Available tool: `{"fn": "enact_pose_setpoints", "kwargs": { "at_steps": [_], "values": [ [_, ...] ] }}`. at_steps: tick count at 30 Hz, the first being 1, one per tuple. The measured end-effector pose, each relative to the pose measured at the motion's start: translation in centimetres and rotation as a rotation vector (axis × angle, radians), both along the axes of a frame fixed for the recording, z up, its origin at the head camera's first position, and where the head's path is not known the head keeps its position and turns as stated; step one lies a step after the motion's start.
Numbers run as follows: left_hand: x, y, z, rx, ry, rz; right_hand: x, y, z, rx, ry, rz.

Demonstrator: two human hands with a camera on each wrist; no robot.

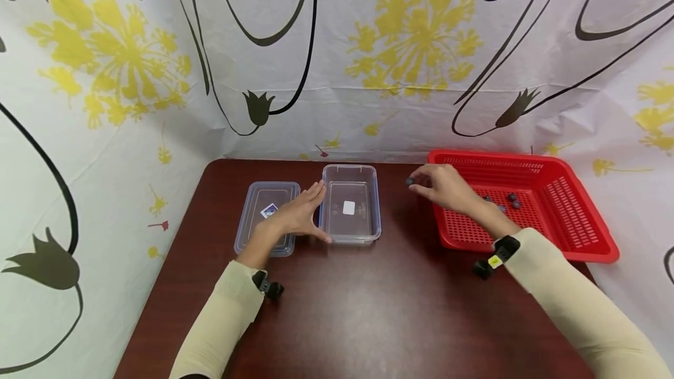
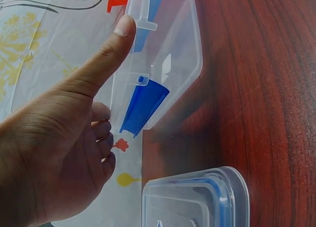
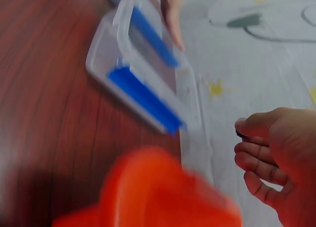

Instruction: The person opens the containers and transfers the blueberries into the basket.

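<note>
A clear plastic food container (image 1: 350, 209) with blue side clips stands uncovered at the middle of the table's far side. My left hand (image 1: 300, 213) rests at its left side, fingers stretched out and the thumb by the near corner. In the left wrist view the thumb lies along the container's rim (image 2: 140, 64). Between thumb and fingertips, my right hand (image 1: 444, 188) pinches a small dark blue round piece (image 1: 409, 181), in the air between the container and the red basket (image 1: 590, 215). Several similar dark pieces (image 1: 513, 199) lie in the basket.
The container's clear lid (image 1: 244, 233), with a blue and white label, lies flat on the brown table (image 1: 368, 309) under the left forearm side. A patterned white cloth (image 1: 326, 75) hangs behind the table. The basket's raised red rim stands below the right forearm.
</note>
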State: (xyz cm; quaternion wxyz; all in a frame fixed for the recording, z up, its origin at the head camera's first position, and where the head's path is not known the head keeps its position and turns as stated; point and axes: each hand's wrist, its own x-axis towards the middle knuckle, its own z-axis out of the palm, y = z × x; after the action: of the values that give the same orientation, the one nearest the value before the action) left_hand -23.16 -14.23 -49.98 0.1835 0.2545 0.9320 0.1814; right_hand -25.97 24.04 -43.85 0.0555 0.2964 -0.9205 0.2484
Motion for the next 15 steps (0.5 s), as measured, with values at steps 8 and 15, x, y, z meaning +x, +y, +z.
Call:
{"fn": "enact_pose_setpoints", "kwargs": {
  "at_steps": [8,15],
  "values": [
    [-0.1,0.0,-0.1,0.001,0.006,0.001,-0.9,6.7,0.1,0.081,-0.003,0.022],
    [-0.1,-0.1,-0.1,0.007,0.016,0.000,-1.9,11.7,-0.1,0.188,-0.087,0.009]
  ]
}}
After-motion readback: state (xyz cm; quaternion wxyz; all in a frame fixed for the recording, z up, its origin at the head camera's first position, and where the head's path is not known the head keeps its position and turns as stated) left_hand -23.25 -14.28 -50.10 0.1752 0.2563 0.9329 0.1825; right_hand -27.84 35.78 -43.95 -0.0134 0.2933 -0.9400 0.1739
